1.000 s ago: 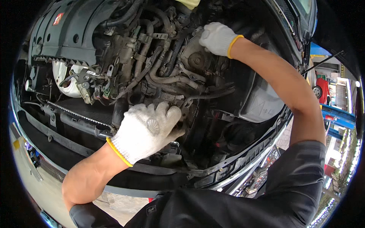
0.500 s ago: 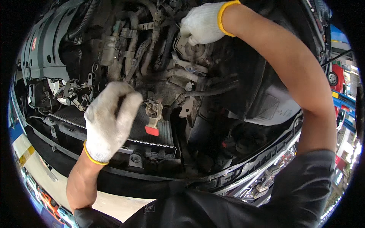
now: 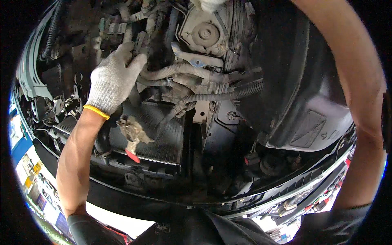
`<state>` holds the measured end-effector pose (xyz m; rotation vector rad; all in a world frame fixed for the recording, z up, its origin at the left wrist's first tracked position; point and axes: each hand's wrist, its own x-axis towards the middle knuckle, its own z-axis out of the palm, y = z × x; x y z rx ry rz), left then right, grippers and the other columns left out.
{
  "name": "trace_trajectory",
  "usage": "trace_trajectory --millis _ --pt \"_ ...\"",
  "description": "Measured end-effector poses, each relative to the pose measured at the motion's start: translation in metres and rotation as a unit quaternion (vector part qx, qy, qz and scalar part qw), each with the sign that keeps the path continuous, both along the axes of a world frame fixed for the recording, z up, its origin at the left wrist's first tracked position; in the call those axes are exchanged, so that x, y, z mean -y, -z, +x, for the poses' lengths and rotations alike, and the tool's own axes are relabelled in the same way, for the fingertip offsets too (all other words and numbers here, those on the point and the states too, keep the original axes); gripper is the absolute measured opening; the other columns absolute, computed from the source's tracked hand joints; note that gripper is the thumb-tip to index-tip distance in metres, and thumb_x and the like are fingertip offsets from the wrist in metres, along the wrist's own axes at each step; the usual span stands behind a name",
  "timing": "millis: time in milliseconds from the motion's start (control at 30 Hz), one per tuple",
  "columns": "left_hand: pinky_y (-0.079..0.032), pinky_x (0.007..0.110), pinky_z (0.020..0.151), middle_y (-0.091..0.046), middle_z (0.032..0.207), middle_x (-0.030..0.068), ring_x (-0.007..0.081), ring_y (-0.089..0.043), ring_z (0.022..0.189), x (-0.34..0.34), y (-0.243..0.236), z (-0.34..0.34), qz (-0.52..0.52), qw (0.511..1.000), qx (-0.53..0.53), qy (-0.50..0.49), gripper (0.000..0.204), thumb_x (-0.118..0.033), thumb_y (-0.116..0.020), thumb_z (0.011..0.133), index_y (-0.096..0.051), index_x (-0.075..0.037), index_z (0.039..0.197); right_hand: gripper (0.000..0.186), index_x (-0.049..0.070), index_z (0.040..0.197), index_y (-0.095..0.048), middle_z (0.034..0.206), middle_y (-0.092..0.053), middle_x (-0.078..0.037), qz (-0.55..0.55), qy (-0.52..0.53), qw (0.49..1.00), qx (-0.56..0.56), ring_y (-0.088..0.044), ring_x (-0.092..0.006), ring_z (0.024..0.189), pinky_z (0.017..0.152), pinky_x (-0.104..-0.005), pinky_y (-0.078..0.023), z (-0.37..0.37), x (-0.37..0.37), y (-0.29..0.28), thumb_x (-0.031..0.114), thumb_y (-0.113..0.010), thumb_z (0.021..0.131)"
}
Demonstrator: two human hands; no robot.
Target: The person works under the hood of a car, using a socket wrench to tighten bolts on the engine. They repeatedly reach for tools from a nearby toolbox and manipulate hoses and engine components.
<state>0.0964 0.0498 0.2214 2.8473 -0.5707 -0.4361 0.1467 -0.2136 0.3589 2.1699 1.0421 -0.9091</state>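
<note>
My left hand (image 3: 112, 79), in a white knit glove with a yellow cuff, reaches over the engine bay. Its thumb and forefinger are spread beside a grey corrugated hose (image 3: 141, 40); I cannot tell whether they touch it. Only a gloved part of my right hand (image 3: 209, 5) shows at the top edge, and its fingers are out of sight. Below it sits a dusty metal housing with a round boss (image 3: 206, 34), and nearer a metal arm with a blue-marked bolt (image 3: 198, 62). A dirty tan fitting with a red tab (image 3: 132, 156) lies tilted over the finned radiator (image 3: 169, 141).
Thick hoses (image 3: 177, 71) and a ribbed conduit (image 3: 228, 96) cross the middle. At the right is a large dark plastic cover (image 3: 302, 118). The front body edge (image 3: 163, 199) curves along the near side. A grey engine cover (image 3: 30, 77) stands at the far left.
The view has shifted. My left hand has moved farther in, toward the hoses. My right hand has slid mostly past the top edge. The red-tabbed fitting now sits more tilted and farther left.
</note>
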Motion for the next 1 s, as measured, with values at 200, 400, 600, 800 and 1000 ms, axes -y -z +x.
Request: trace_trajectory --millis 200,400,600,800,1000 --pt "-0.058 0.049 0.116 -0.064 0.157 0.0349 0.0470 -0.070 0.139 0.001 0.015 -0.021 0.095 0.993 -0.022 0.069 0.100 -0.071 -0.067 0.105 -0.046 0.002 0.169 0.040 0.004 0.128 -0.083 0.134 -0.082 -0.020 0.020 0.026 0.999 0.034 -0.077 -0.0388 0.123 0.105 -0.0489 -0.061 -0.002 0.003 0.008 0.030 -0.063 0.106" --pt "-0.049 0.048 0.126 -0.056 0.165 0.0358 0.0481 -0.058 0.153 0.020 -0.020 -0.055 0.001 0.988 -0.106 0.113 0.089 -0.061 -0.070 0.110 -0.051 0.006 0.166 0.045 0.004 0.134 -0.081 0.138 -0.080 -0.021 0.036 0.034 0.996 0.069 -0.075 -0.0401 0.127 0.109 -0.0493 -0.059 -0.008 0.001 0.006 0.034 -0.062 0.107" --pt "-0.050 0.051 0.123 -0.056 0.161 0.0373 0.0522 -0.059 0.148 0.021 -0.014 -0.061 0.042 0.985 -0.138 0.094 0.091 -0.070 -0.063 0.109 -0.053 0.001 0.165 0.050 0.004 0.140 -0.078 0.142 -0.078 -0.022 0.047 0.048 0.993 0.098 -0.073 -0.0413 0.131 0.113 -0.0497 -0.057 -0.011 -0.010 0.007 0.038 -0.062 0.108" --pt "-0.048 0.059 0.124 -0.044 0.168 0.0440 0.0608 -0.056 0.147 0.022 0.005 -0.087 0.046 0.992 -0.005 0.116 0.086 -0.067 -0.061 0.110 -0.057 0.003 0.159 0.055 0.004 0.145 -0.075 0.147 -0.076 -0.022 0.060 0.070 0.988 0.120 -0.071 -0.0425 0.135 0.116 -0.0501 -0.055 -0.008 -0.014 0.000 0.043 -0.061 0.109" --pt "-0.061 0.056 0.081 -0.075 0.108 0.0246 0.0470 -0.074 0.098 0.037 -0.002 -0.101 0.101 0.959 0.155 0.214 0.060 -0.053 -0.066 0.107 -0.074 0.004 0.122 0.056 0.001 0.133 -0.082 0.133 -0.081 -0.024 0.082 0.139 0.980 0.114 -0.076 -0.0445 0.124 0.110 -0.0513 -0.058 -0.002 -0.011 -0.012 0.048 -0.066 0.106"
